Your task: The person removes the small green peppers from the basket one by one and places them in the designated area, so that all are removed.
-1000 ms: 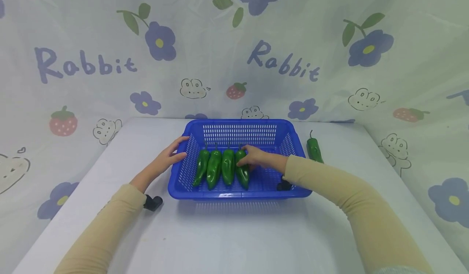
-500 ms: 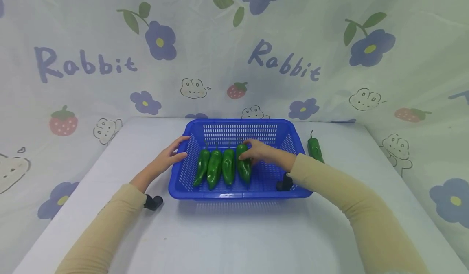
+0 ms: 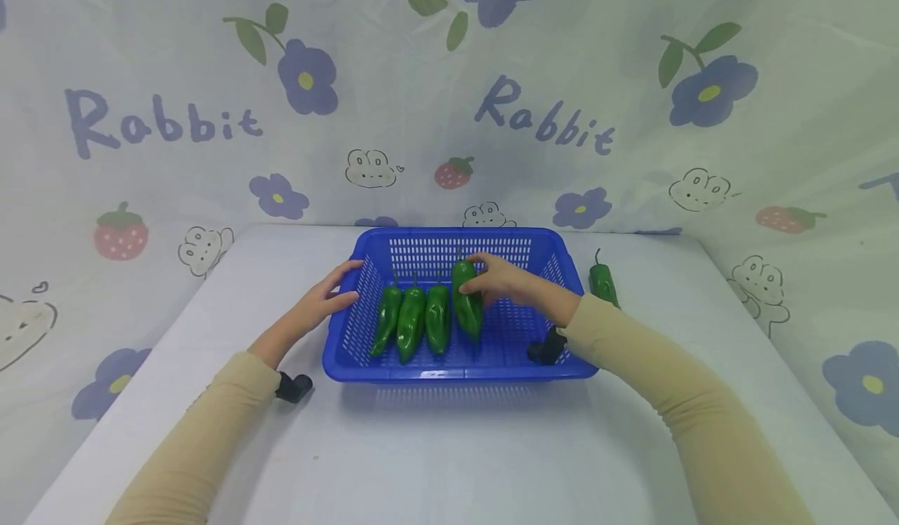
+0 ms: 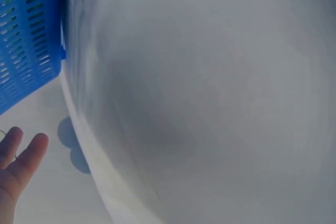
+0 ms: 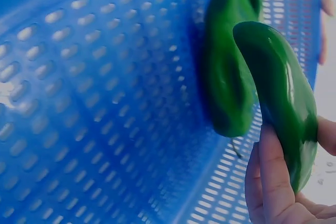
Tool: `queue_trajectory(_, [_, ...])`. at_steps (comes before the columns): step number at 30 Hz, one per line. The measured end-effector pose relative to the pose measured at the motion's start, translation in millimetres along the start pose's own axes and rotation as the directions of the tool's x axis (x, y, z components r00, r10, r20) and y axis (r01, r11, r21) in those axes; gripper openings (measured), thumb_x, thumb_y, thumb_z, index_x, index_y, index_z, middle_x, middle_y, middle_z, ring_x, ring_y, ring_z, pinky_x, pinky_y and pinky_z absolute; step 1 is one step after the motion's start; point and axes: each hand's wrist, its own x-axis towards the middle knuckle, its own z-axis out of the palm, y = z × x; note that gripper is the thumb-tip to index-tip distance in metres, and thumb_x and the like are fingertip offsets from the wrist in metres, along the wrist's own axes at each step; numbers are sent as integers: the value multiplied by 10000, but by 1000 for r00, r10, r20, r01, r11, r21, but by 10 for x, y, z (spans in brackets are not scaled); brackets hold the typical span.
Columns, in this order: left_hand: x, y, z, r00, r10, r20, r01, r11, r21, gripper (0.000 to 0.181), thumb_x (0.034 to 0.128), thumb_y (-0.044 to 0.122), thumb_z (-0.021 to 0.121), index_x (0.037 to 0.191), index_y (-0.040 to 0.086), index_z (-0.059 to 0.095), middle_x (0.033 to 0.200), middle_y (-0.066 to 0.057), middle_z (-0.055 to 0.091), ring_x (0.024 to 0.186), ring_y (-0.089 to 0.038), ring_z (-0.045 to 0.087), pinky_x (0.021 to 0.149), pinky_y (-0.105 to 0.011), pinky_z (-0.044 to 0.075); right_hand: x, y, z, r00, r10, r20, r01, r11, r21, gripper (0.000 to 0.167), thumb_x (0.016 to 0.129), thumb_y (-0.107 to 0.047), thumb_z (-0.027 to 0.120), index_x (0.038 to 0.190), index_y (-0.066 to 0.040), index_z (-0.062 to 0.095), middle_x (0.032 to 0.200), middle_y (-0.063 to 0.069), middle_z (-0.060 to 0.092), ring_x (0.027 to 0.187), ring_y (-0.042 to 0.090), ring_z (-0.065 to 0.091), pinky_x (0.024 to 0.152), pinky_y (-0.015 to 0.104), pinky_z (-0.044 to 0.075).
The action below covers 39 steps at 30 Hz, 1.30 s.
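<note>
A long green pepper [image 3: 467, 299] is gripped between the thumb and fingers of my right hand [image 3: 502, 279], raised over the basket floor. The right wrist view shows this green pepper [image 5: 286, 93] hanging clear of the others, fingers on one side and thumb on the other. Three more green peppers [image 3: 410, 326] lie side by side in the left half of the blue basket [image 3: 456, 374], stems pointing away from me. My left hand [image 3: 319, 303] is at the basket's left rim with fingers extended; in the left wrist view its fingers [image 4: 23, 163] look straight and spread.
Another green pepper [image 3: 603, 285] lies on the white table [image 3: 449, 462] right of the basket, partly covered by my right sleeve. A black wrist device [image 3: 293, 388] is under the left forearm, and another one [image 3: 548, 348] under the right. A patterned cloth [image 3: 393, 80] hangs behind.
My right hand has lifted the pepper from the row and moved it slightly up and away from me. The left hand and the other peppers stay put.
</note>
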Motion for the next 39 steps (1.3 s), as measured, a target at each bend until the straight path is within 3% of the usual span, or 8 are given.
queue_trajectory(10, [12, 2, -27, 999, -26, 22, 25, 999, 34, 631, 928, 298, 462, 1456, 139, 157, 1514, -213, 66, 1323, -517, 139, 974, -683, 224, -108, -86, -206, 999, -41, -27, 42, 998, 39, 723, 818, -82, 654, 1425, -133, 265, 1263, 220, 452, 1043, 368, 578, 811, 407, 530])
queue_trajectory(22, [23, -37, -24, 999, -29, 20, 29, 999, 37, 627, 928, 306, 462, 1459, 168, 158, 1520, -197, 65, 1333, -505, 127, 981, -685, 208, -324, -97, -610, 992, -122, -25, 124, 984, 130, 733, 857, -81, 603, 1451, -112, 175, 1315, 239, 376, 1111, 377, 528, 884, 448, 489])
queue_trajectory(29, [30, -67, -14, 1000, -24, 20, 23, 999, 27, 607, 934, 284, 456, 1458, 195, 164, 1523, -180, 75, 1337, -494, 136, 986, -680, 213, -466, -25, -859, 994, -94, -53, 100, 987, 128, 737, 869, -80, 585, 1459, -120, 145, 1354, 247, 330, 1119, 365, 517, 878, 415, 497])
queue_trajectory(32, [25, -53, -17, 1000, -23, 21, 23, 999, 22, 606, 935, 275, 454, 1460, 200, 161, 1526, -173, 68, 1337, -495, 135, 987, -682, 209, -537, -17, -952, 992, -90, -85, 100, 987, 122, 750, 871, -97, 591, 1467, -130, 137, 1368, 241, 335, 1102, 332, 536, 855, 379, 513])
queue_trajectory(39, [37, -73, -21, 999, -31, 21, 30, 999, 27, 610, 936, 273, 450, 1461, 184, 154, 1524, -183, 60, 1333, -504, 130, 985, -685, 204, -673, 42, -1125, 990, -76, -117, 90, 989, 120, 741, 896, -127, 563, 1475, -131, 101, 1376, 244, 312, 900, 132, 606, 854, 322, 514])
